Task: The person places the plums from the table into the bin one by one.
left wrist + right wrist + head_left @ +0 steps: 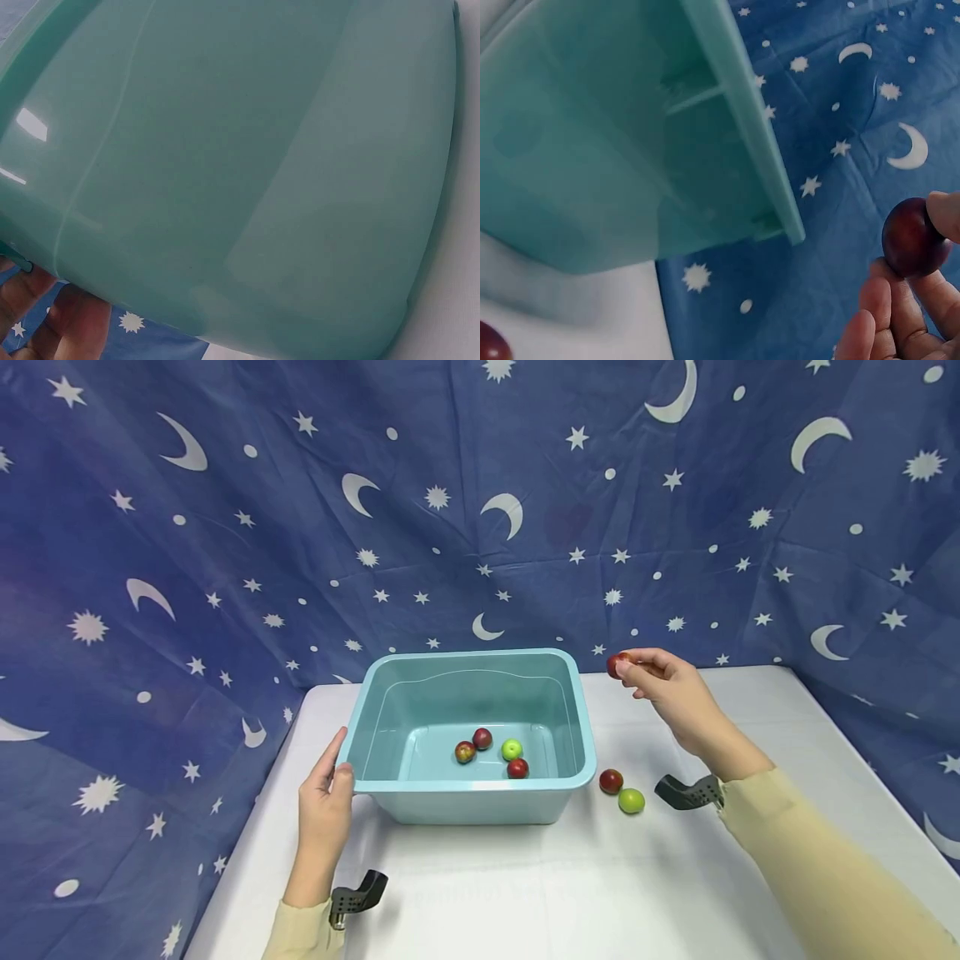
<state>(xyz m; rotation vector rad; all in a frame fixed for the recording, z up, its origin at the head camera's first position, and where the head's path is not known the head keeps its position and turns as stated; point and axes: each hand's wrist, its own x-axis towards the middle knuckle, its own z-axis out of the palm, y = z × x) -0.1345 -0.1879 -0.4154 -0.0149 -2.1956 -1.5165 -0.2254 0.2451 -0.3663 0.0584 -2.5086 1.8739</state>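
A light blue-green plastic basin (pixel 480 807) stands on the white table. Inside it lie a few small fruits: two dark red ones near the middle, a green fruit (pixel 512 749) and a red plum (pixel 517 768) by the near wall. At the basin's left front corner, my left hand (pixel 326 797) grips the rim, its fingers outside in the left wrist view. My right hand (pixel 667 689) pinches a dark red plum (pixel 911 238) between thumb and fingers, raised to the right of the basin. Below that hand, another dark red plum (pixel 611 781) and a green fruit (pixel 632 801) rest on the table.
A dark blue cloth (pixel 420 527) with white moons and stars hangs behind and beside the table (pixel 480 893). Each wrist carries a black camera mount (pixel 686 792). The basin's right wall stands between the fruits inside and the two on the table.
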